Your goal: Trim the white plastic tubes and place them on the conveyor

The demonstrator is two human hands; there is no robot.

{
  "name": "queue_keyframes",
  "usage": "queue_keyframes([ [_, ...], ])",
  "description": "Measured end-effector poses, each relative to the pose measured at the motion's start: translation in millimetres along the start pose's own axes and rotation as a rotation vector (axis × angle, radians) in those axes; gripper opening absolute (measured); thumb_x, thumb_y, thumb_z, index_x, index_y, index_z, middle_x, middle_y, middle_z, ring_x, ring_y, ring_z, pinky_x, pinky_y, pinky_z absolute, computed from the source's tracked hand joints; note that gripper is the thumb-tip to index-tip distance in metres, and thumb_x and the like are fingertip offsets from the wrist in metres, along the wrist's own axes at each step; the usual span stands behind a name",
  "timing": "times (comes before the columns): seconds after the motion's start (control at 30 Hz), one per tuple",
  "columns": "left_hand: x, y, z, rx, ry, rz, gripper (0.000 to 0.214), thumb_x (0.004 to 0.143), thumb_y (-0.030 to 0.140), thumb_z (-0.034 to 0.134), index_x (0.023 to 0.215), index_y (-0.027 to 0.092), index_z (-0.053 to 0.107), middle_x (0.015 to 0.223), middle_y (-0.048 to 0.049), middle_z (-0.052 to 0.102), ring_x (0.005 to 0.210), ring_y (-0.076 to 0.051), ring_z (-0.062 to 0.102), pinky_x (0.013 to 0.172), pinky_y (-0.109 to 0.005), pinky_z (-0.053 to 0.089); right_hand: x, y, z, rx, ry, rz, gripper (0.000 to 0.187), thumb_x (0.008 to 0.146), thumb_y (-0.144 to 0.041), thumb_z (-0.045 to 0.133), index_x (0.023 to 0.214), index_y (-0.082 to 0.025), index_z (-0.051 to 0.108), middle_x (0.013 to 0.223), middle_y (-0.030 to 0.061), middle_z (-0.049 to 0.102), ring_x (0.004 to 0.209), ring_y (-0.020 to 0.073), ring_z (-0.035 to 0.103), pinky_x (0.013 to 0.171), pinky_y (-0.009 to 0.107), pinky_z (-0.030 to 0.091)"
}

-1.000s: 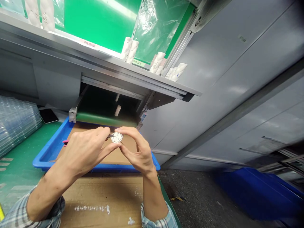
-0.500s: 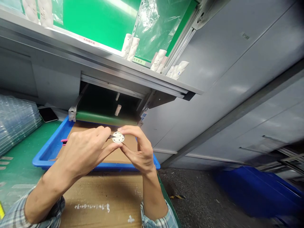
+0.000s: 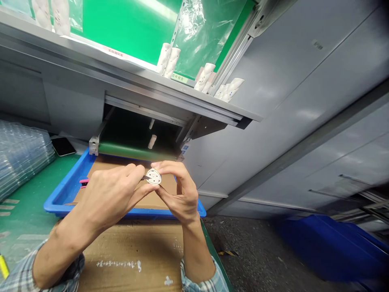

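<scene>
In the head view, the left hand (image 3: 111,198) is pinching a small blade (image 3: 144,177), its tip seemingly touching a white disc (image 3: 153,176). The right hand (image 3: 179,194) is pinching that disc between thumb and fingers, holding it at lower centre of the frame, above a blue tray (image 3: 68,182).

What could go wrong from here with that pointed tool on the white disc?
The pink-handled pointed tool in the left hand works right beside the right hand's fingers, so a slip could nick them. The white perforated disc, pinched only at its edges, might drop into the blue tray.
</scene>
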State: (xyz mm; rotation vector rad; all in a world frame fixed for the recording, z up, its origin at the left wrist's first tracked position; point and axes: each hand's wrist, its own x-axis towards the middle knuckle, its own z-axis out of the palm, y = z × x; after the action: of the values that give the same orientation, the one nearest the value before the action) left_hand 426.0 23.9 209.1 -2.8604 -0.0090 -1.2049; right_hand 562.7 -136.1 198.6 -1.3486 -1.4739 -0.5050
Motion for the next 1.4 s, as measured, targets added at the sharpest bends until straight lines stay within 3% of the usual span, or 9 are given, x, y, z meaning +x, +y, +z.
queue_keyframes([
  [0.73, -0.5, 5.3, -1.0, -0.002, 0.0, -0.002, 0.055, 0.115, 0.055, 0.019, 0.085, 0.023, 0.053, 0.066, -0.0003, 0.065, 0.054, -0.019, 0.065, 0.047, -0.032, 0.023, 0.9, -2.5, 2.0, -0.043, 0.037, -0.055, 0.038, 0.096, -0.011, 0.076, 0.127, -0.028, 0.062, 0.119, 0.0072, 0.072, 0.112, 0.0255, 0.075, 0.095, 0.045, 0.065],
  [1.2, -0.4, 5.7, -2.1, -0.018, 0.001, -0.009, 0.047, 0.114, 0.053, 0.028, 0.084, 0.024, 0.05, 0.066, 0.0008, 0.065, 0.052, -0.02, 0.064, 0.049, -0.033, 0.023, 0.9, -4.1, 2.1, -0.053, 0.057, -0.067, 0.04, 0.095, -0.007, 0.075, 0.127, -0.028, 0.062, 0.119, 0.0077, 0.072, 0.112, 0.0253, 0.074, 0.095, 0.043, 0.065],
  [1.4, 0.9, 6.9, -3.0, -0.117, -0.067, 0.002, 0.045, 0.116, 0.048, 0.026, 0.087, 0.024, 0.052, 0.069, 0.0014, 0.068, 0.056, -0.021, 0.069, 0.051, -0.034, 0.026, -0.4, -1.7, 2.4, -0.057, 0.058, -0.074, 0.04, 0.095, -0.009, 0.076, 0.127, -0.028, 0.062, 0.119, 0.0075, 0.071, 0.112, 0.025, 0.074, 0.095, 0.043, 0.065],
])
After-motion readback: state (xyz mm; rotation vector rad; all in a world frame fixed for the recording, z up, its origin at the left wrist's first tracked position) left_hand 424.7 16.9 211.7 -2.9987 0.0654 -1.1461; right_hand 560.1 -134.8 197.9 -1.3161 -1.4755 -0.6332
